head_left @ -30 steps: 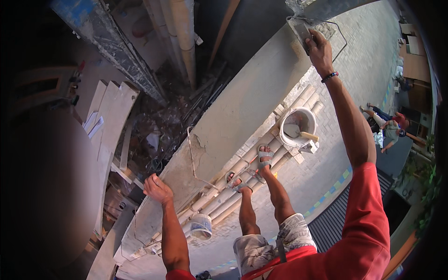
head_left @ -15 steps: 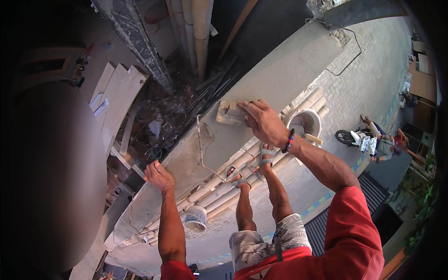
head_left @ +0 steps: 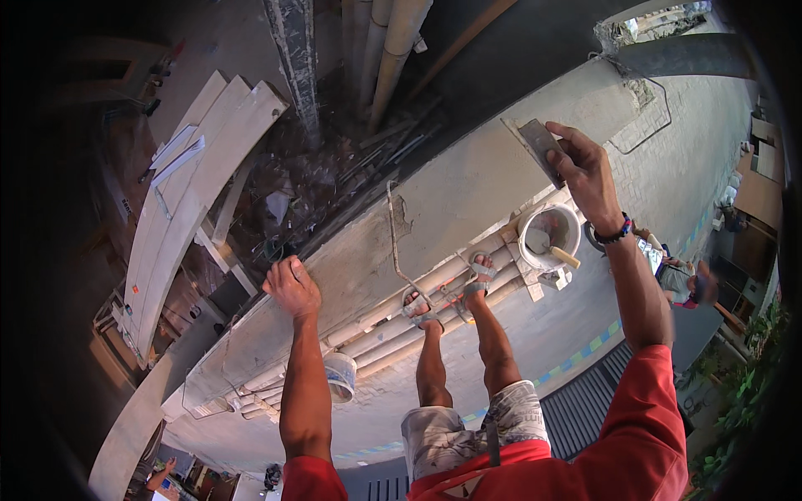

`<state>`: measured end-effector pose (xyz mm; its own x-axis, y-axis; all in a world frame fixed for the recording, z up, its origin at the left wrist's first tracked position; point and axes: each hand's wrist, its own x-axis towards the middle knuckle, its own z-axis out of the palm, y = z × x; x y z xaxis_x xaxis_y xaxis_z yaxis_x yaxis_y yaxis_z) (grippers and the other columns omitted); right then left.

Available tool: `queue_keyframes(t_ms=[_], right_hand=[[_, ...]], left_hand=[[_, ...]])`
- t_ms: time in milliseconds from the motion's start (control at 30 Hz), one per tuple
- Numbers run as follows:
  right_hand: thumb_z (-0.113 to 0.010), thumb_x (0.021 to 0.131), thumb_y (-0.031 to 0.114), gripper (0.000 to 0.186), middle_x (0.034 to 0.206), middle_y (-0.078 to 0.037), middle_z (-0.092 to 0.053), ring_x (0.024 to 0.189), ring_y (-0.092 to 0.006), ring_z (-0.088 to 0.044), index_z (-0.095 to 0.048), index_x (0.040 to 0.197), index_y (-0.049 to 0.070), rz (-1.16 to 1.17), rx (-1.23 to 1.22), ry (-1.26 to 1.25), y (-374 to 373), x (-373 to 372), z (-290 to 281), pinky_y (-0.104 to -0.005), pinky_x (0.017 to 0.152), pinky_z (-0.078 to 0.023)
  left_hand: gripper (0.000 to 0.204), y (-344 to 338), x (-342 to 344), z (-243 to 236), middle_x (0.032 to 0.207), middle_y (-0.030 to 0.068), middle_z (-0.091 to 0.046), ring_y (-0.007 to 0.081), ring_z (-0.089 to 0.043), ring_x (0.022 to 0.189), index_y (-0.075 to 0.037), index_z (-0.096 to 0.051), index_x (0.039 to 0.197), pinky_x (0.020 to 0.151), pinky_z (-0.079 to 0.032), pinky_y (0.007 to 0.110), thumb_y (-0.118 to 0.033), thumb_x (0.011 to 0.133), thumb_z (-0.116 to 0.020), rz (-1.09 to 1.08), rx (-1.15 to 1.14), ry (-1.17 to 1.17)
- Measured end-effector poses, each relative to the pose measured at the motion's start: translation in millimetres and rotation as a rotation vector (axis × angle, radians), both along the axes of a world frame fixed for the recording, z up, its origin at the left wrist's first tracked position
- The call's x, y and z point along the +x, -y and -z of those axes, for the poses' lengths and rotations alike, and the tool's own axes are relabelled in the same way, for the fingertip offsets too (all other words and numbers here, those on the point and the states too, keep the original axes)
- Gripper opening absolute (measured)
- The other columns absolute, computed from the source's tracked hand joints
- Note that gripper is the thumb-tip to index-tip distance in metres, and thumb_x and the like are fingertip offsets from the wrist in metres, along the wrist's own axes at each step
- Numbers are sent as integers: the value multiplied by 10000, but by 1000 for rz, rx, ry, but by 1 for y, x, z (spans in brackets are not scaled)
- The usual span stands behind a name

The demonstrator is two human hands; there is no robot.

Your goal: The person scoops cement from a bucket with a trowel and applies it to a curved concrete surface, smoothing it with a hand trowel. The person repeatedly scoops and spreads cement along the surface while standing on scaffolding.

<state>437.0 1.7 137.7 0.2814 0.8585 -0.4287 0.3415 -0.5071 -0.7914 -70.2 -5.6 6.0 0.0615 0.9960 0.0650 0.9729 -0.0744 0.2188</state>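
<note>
The right hand (head_left: 585,171) sits in the upper right of the frame, fingers curled shut around a flat plastering trowel (head_left: 536,144). The trowel's grey blade lies against the top of the cement wall (head_left: 451,200), which runs as a pale band from the lower left up to the upper right. The handle is hidden inside the fist, so its shape cannot be made out. A dark bracelet (head_left: 616,234) circles the wrist.

The left hand (head_left: 292,286) is left of centre, closed in a loose fist and pressed on the wall's upper edge; whether it grips the edge or only leans on it is hard to tell, and it holds no tool.

Just below the right hand, a white bucket (head_left: 549,236) with a wooden-handled tool inside stands on the scaffold poles (head_left: 393,321), which lie along the wall's lower side. The person's sandalled feet (head_left: 451,296) rest on those poles near the centre. A second, smaller bucket (head_left: 340,376) hangs at the poles further toward the lower left, partly covered by the left forearm.

In the upper left, pale boards (head_left: 196,184) lean together; the rubble beside them is too dark and cluttered to sort out. Another person (head_left: 681,280) at the right edge is blurred and partly cut off by the right arm. The frame's corners fade into black.
</note>
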Motion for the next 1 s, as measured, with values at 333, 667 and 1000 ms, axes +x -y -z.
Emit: queue_keyframes(t_ms=[333, 667, 1000], right_hand=[[-637, 805, 59, 413, 956, -174, -646, 896, -340, -615, -609, 1215, 16, -518, 266, 650, -13, -125, 22, -417, 802, -533], [-634, 791, 50, 293, 986, -193, -658, 924, -372, -638, -622, 1081, 13, -485, 260, 835, -90, -121, 82, -437, 823, -525], [-562, 888, 129, 300, 1019, -136, -719, 949, -257, -676, -682, 1152, 52, -357, 65, 336, -143, 5, 43, -327, 863, -511]], left_hand=[[320, -2, 6, -3, 924, 85, -600, 298, -549, 930, -77, -641, 958, 882, -336, 456, -308, 1008, -426, 0, 8, 43], [306, -2, 7, -5, 926, 76, -620, 290, -550, 921, -91, -639, 937, 874, -333, 455, -317, 1003, -443, -11, -7, 75], [331, -2, 7, -8, 909, 76, -611, 286, -546, 903, -90, -630, 900, 860, -325, 449, -323, 1009, -421, -9, 13, 99]])
